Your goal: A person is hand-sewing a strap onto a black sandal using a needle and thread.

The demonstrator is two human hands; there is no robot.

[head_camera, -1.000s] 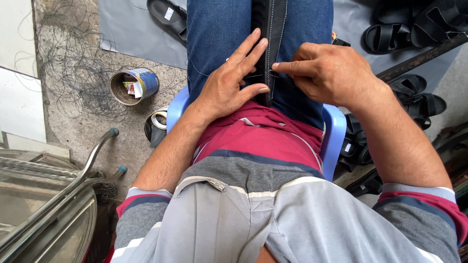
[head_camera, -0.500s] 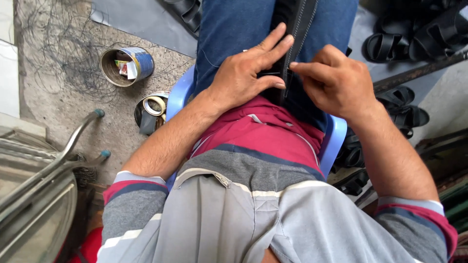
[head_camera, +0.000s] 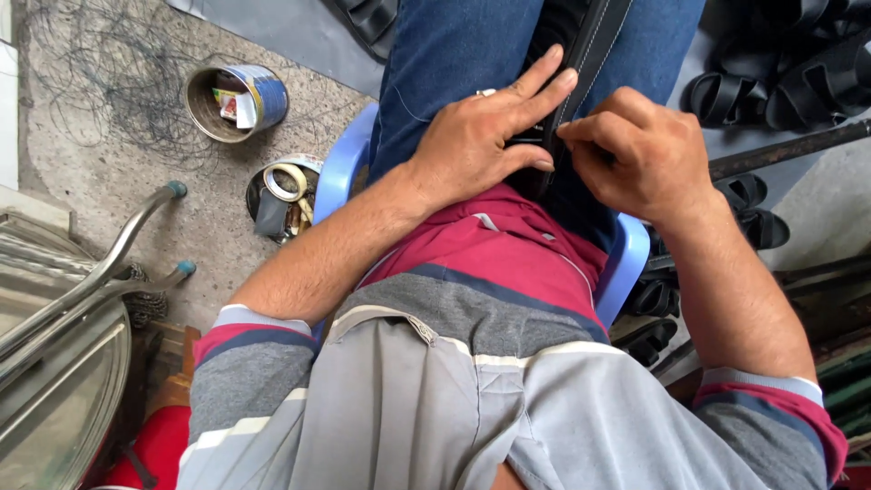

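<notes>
Head view looks down on rough grey concrete floor, scattered with thin dark threads. At far left, curved metal tubes with teal end caps lie over a shiny steel surface; something red sits at the bottom edge. A round tin with a blue and yellow wrapper lies on its side, bits of paper inside. Just below it, a second, smaller tin holds a tape roll and scraps, touching the edge of a pale blue plastic stool.

On the stool the person sits in blue jeans and a striped red, grey and white shirt. A black strap, smooth and stitched, lies along the lap between the thighs. The left hand lies flat with fingers spread, pressing down on the strap. The right hand is closed, its fingertips pinching the strap's edge just beside the left fingers.

At right, black sandals lie on grey sheeting, with a dark bar below them.
</notes>
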